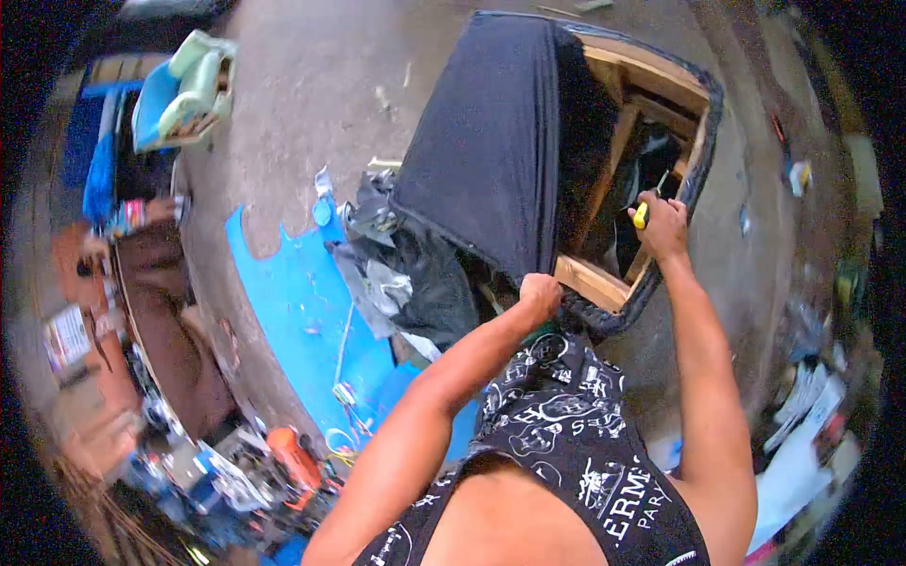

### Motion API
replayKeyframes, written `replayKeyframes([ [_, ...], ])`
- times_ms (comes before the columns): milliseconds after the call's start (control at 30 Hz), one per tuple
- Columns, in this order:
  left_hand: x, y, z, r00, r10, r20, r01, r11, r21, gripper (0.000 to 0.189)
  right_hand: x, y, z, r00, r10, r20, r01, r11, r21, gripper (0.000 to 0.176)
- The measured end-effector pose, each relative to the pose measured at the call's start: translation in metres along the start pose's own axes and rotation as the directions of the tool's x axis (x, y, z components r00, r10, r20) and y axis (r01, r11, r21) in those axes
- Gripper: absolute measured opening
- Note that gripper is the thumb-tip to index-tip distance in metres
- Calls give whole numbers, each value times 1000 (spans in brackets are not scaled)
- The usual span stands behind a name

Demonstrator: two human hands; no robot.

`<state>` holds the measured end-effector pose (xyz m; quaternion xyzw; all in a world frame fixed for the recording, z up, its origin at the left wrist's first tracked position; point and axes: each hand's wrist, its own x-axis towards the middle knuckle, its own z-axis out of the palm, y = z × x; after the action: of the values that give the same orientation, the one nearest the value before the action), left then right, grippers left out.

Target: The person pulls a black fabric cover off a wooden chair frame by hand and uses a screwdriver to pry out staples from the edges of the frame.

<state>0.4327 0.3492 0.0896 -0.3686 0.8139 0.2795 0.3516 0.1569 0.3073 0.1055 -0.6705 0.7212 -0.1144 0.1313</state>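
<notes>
A piece of furniture with a wooden frame stands in front of me, partly covered by black fabric. My left hand is closed on the lower edge of that fabric, beside the near corner of the frame. In my right hand is a yellow-handled tool with a thin metal shaft or blade pointing up and away. This hand is over the frame's open side, near its right rail. The inside of the frame is dark and partly hidden.
Blue sheet material and crumpled dark material lie on the floor to the left. A green and blue armchair stands at the upper left. Cluttered tools and an orange object are at the lower left.
</notes>
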Motion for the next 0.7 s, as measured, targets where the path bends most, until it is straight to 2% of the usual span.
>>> replayKeyframes([
  [33, -2, -2, -5, 998, 59, 12, -59, 998, -19, 14, -1, 9, 6, 996, -47, -78, 48, 999, 8, 28],
  [100, -4, 2, -11, 989, 150, 12, -149, 986, -71, 17, -1, 10, -6, 999, 15, -46, -17, 999, -45, 30],
  [133, -6, 2, -12, 984, 178, -26, -179, 983, -38, 20, 2, 9, -17, 999, 41, 18, -40, 998, -56, 29],
  [200, -15, -12, -11, 967, 253, -32, -255, 956, -147, 20, -5, 18, -20, 999, 49, 1, -49, 999, -23, 27],
  [233, -18, -29, -15, 951, 304, 52, -287, 933, -217, 23, -6, 15, -17, 996, 90, 2, -90, 995, -32, 27],
  [267, -23, -43, -16, 943, 327, 65, -308, 929, -202, 23, -9, 17, -17, 996, 84, -12, -84, 996, -31, 26],
  [333, -45, -75, -4, 947, 319, -41, -311, 875, -370, 28, -19, 15, -7, 995, 98, -14, -99, 995, -29, 25],
  [400, -48, -118, 2, 942, 334, 43, -275, 837, -472, 36, -22, 21, 1, 996, 90, -25, -91, 995, -30, 25],
  [433, -57, -127, -4, 961, 266, 79, -196, 852, -486, 37, -26, 17, 3, 991, 116, -72, -121, 990, -70, 27],
  [467, -63, -152, -25, 955, 296, 34, -213, 757, -618, 28, -3, 2, -3, 989, 140, -50, -143, 987, -68, 27],
  [533, -57, -174, -10, 966, 248, 69, -112, 647, -754, 27, 5, 1, -13, 992, 81, -94, -88, 994, -70, 28],
  [600, -55, -183, -9, 987, 106, 119, 70, 383, -921, 30, 1, 3, -12, 995, 85, -48, -87, 996, -32, 26],
  [633, -56, -184, -12, 969, -27, 245, 245, -25, -969, 36, 0, 4, -11, 993, 70, -94, -73, 997, -22, 26],
  [667, -54, -196, -9, 947, -109, 303, 309, 36, -950, 38, -4, 5, -7, 988, 60, -142, -62, 998, -13, 27],
  [700, -57, -207, 1, 958, -254, 135, 275, 670, -690, 38, -7, 7, -2, 981, 35, -193, -28, 999, 39, 27],
])
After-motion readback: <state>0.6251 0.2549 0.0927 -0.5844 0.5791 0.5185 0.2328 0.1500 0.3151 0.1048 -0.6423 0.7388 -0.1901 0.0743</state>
